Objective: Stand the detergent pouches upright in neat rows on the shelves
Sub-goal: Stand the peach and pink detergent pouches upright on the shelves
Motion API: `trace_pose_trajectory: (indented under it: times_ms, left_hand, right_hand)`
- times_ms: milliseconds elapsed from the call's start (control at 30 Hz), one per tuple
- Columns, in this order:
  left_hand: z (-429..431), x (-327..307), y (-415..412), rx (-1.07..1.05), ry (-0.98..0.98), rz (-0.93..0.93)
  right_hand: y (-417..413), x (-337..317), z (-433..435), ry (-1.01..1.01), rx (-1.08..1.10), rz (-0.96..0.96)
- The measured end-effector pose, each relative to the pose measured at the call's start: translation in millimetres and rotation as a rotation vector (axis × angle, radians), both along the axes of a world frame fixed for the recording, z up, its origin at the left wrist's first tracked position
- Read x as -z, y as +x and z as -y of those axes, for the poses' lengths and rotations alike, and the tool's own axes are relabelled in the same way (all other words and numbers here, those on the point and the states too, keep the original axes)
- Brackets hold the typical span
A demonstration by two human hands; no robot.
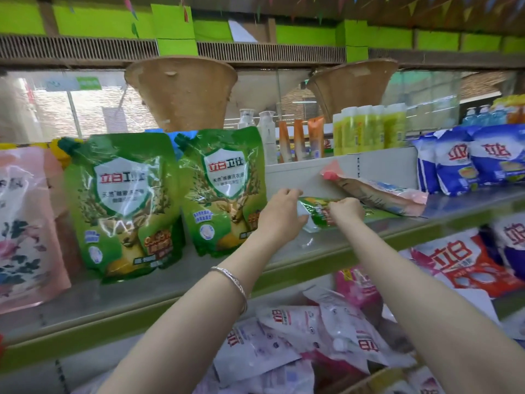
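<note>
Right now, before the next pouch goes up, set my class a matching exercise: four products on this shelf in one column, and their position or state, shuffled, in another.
Things
1. two green pouches
2. third green pouch
3. pink-capped pouch
4. blue bags

States
A. tilted, cap end against the white divider
B. at the right end of the shelf
C. standing upright, side by side
D. lying flat, gripped by the left hand and the right hand

Pairs: 1-C, 2-D, 3-A, 4-B
</note>
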State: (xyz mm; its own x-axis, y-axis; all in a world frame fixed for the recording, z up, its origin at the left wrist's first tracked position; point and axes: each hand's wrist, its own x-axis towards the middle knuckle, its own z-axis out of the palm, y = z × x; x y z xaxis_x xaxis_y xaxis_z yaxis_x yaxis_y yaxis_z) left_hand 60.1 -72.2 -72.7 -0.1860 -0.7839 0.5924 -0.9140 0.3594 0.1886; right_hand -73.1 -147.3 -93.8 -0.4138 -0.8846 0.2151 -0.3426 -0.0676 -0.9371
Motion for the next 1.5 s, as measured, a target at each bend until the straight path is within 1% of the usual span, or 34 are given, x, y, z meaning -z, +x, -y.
trace_pose_trajectory:
  times_ms: [67,167,233,300,367,400,467,600,700,733,833,900,967,1033,1100,1200,1267,1367,1433,1500]
  left_hand:
    - [17.7,-1.4,-14.9,-0.004,0.039,-0.009]
    - [47.5,-4.3,-41.8,-0.007,0.127,-0.094]
    - [68.8,-4.6,-61.9,-0.01,0.158,-0.178]
    - [88.1,-3.8,-82.2,-0.008,0.174,-0.258]
    - [104.8,-3.0,-103.8,0.009,0.192,-0.365]
    - [111.9,-1.6,-111.7,0.025,0.211,-0.43]
    - [126.4,0.2,-129.7,0.038,0.273,-0.572]
    - [153.5,-1.5,-164.6,0.058,0.38,-0.868]
    - [173.7,-5.3,-190.5,0.084,0.442,-1.046]
    - [180.2,-5.7,-193.5,0.06,0.432,-1.127]
    - [184.0,-7.9,-203.1,-0.033,0.392,-1.476]
    - [182.9,-9.3,-207.7,-0.038,0.345,-1.571]
    - [180.0,-9.5,-212.4,-0.029,0.304,-1.612]
    - [177.2,-10.4,-217.6,-0.018,0.29,-1.629]
    - [176.8,-12.3,-224.3,-0.014,0.23,-1.54]
    - [165.8,-23.3,-232.6,0.041,0.12,-1.461]
    - [157.3,-32.2,-231.7,0.073,0.036,-1.376]
    - [141.6,-44.9,-224.1,0.197,-0.072,-1.316]
    - [129.5,-50.7,-215.4,0.27,-0.116,-1.26]
    - [118.9,-53.0,-202.7,0.317,-0.151,-1.185]
  right_hand:
    - [-19.4,-2.1,10.1,0.009,0.005,-0.025]
    - [-54.2,-5.1,24.6,-0.107,0.02,-0.133]
    - [-79.6,-6.9,37.5,-0.221,0.072,-0.329]
    - [-101.8,-9.4,52.7,-0.278,0.128,-0.568]
    - [-118.5,-10.5,69.3,-0.224,0.138,-0.767]
    - [-121.3,-9.6,74.2,-0.188,0.121,-0.82]
    - [-125.4,-6.8,85.3,-0.2,0.093,-0.818]
    - [-132.4,-5.7,97.5,-0.312,0.039,-0.696]
    - [-143.0,-9.7,101.3,-0.346,-0.035,-0.688]
    - [-143.1,-11.6,100.7,-0.36,-0.055,-0.684]
    - [-146.8,-15.3,97.6,-0.36,-0.116,-0.632]
    - [-151.3,-16.0,95.3,-0.342,-0.168,-0.563]
    - [-158.6,-14.8,92.4,-0.338,-0.188,-0.517]
    - [-166.3,-14.1,92.0,-0.358,-0.163,-0.413]
    - [-175.5,-14.3,96.7,-0.372,-0.088,-0.312]
    - [-189.9,-16.1,103.2,-0.335,0.056,-0.328]
    - [-197.4,-18.3,104.9,-0.28,0.086,-0.35]
    - [-199.9,-20.1,105.8,-0.221,0.056,-0.287]
    - [-193.7,-23.5,102.9,-0.204,-0.015,-0.19]
    - [-182.8,-28.3,95.4,-0.204,-0.108,-0.055]
